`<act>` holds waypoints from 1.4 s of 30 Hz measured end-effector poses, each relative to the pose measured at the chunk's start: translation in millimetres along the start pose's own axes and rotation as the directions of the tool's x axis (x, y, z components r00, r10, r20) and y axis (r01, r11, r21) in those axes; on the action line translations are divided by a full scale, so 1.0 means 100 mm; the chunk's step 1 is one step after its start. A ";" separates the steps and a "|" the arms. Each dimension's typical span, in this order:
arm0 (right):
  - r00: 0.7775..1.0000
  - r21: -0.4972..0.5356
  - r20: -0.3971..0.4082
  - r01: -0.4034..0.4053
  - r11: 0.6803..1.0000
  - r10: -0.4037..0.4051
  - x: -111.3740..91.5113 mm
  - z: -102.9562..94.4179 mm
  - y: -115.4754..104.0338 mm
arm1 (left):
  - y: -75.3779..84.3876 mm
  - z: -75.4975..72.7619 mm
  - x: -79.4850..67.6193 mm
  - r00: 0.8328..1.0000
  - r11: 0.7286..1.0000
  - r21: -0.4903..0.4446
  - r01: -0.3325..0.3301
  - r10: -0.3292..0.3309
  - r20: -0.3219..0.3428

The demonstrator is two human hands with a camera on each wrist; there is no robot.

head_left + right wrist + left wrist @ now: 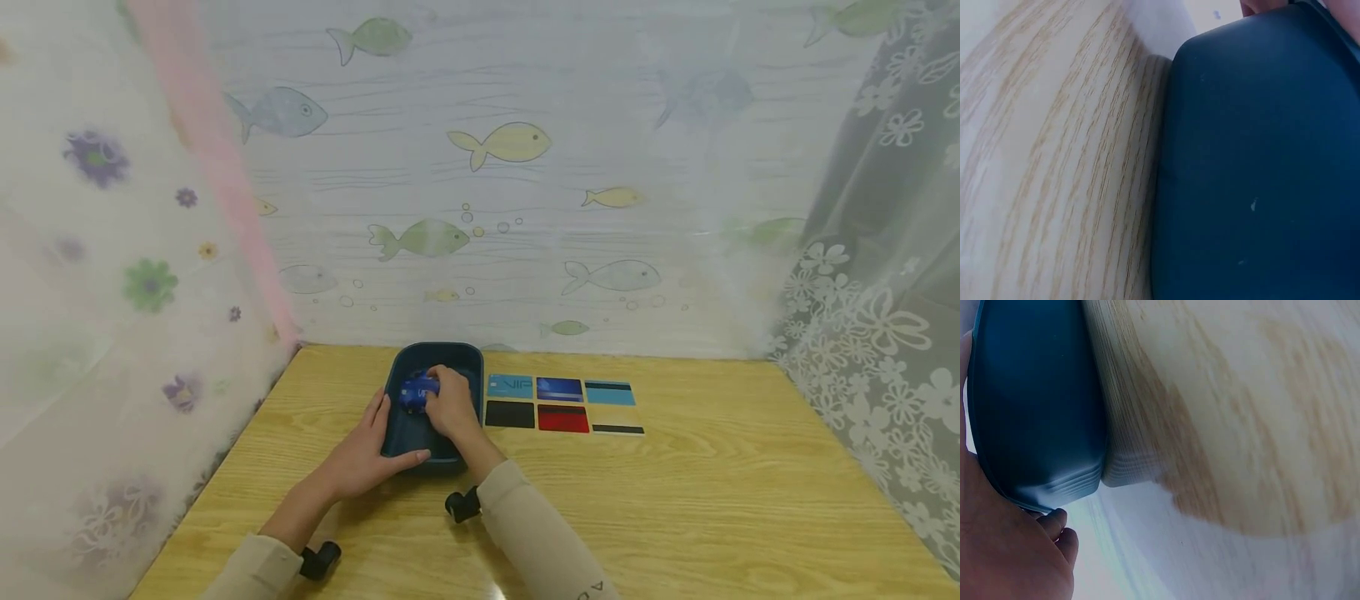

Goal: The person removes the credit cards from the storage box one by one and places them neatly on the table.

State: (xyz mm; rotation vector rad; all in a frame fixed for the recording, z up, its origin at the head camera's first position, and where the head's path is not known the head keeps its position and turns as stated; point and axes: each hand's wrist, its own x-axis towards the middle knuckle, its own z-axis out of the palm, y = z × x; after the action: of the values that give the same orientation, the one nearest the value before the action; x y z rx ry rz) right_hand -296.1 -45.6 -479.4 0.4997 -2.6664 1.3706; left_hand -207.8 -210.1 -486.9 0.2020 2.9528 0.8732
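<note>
Left hand [362,454], thumb [411,459] outstretched, beside curled right hand [453,408] (both arms [542,529] forward)

The bare left hand [360,458] and bare right hand [452,408] emerge from a beige left sleeve [258,568] and a matching right sleeve [536,527], the latter bearing dark lettering [597,586], only partly in view. Stubby, rounded black fittings, the left wrist camera [321,562] and right wrist camera [462,505], show beside the cuffs.

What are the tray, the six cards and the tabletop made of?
The tray looks like plastic, fairly matte: its walls are smooth and evenly coloured, with rounded corners. The six cards are probably plastic too, being thin and flat. The tabletop shows wood grain and some glare, so varnished wood or wood-look laminate; I can't tell which.
</note>
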 end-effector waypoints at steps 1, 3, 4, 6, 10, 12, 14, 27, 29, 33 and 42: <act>1.000 0.007 -0.003 -0.002 1.000 0.002 0.00 0.00 0.00 | 0.00 0.00 0.00 1.000 1.000 -0.003 -0.001 0.001 0.001; 1.000 0.023 -0.009 0.000 1.000 0.000 -0.01 -0.01 -0.01 | 0.00 0.00 0.00 1.000 1.000 -0.007 -0.003 0.003 0.002; 1.000 0.029 -0.011 0.001 1.000 -0.001 -0.01 -0.01 -0.01 | -0.01 0.00 -0.01 1.000 1.000 -0.010 -0.004 0.004 0.003; 1.000 0.045 -0.013 0.002 0.999 -0.002 -0.02 -0.01 -0.01 | -0.01 0.01 -0.01 1.000 1.000 -0.006 -0.003 0.003 0.004; 1.000 0.065 -0.015 0.006 0.998 -0.005 -0.02 -0.03 -0.01 | -0.01 0.00 -0.01 1.000 1.000 -0.001 -0.001 0.001 0.007; 1.000 0.072 -0.024 0.010 0.997 -0.009 -0.02 -0.04 -0.01 | -0.01 -0.01 0.00 1.000 1.000 -0.002 0.001 -0.001 0.011; 0.999 0.078 -0.044 0.017 0.997 -0.014 -0.02 -0.04 -0.01 | 0.00 -0.01 0.00 1.000 1.000 -0.005 0.003 -0.003 0.018; 0.999 0.211 -0.045 -0.001 0.977 0.011 -0.05 -0.13 -0.05 | 0.00 -0.01 0.00 1.000 1.000 0.000 0.002 -0.002 0.022; 0.999 0.212 -0.038 -0.007 0.977 0.015 -0.06 -0.16 -0.07 | 0.00 -0.01 0.00 1.000 1.000 -0.003 0.002 -0.002 0.025; 0.999 0.205 -0.027 -0.016 0.979 0.022 -0.09 -0.21 -0.12 | 0.00 -0.02 -0.01 1.000 1.000 -0.001 0.005 -0.005 0.030; 1.000 0.186 -0.005 0.021 0.982 -0.021 -0.16 -0.35 -0.13 | 0.04 -0.04 -0.03 0.999 1.000 -0.017 0.014 -0.014 0.029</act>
State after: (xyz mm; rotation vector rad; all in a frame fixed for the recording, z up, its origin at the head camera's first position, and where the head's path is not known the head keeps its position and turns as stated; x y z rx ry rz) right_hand -278.8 -20.6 -452.8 0.5414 -2.5353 1.6224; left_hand -204.8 -209.3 -481.4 0.1913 2.9149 0.8865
